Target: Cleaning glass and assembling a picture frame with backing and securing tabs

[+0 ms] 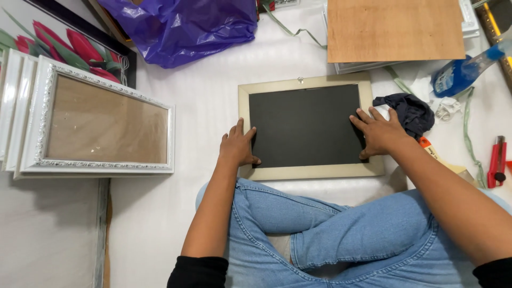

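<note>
A cream picture frame (pixel 309 172) with a black backing panel (pixel 304 125) lies flat on the white floor in front of my crossed legs. My left hand (pixel 237 145) rests on the frame's left edge, fingers spread onto the black panel. My right hand (pixel 380 132) presses flat on the panel's right edge and the frame's right side. Neither hand grips anything. A small metal hanger (pixel 300 80) sits at the frame's top edge.
A stack of white ornate frames (pixel 101 125) lies at the left, over a tulip picture (pixel 58 48). A purple plastic bag (pixel 184 26) and brown board (pixel 392 29) lie beyond. Right of the frame: dark cloth (pixel 410 112), blue spray bottle (pixel 461 72), red cutter (pixel 498 160).
</note>
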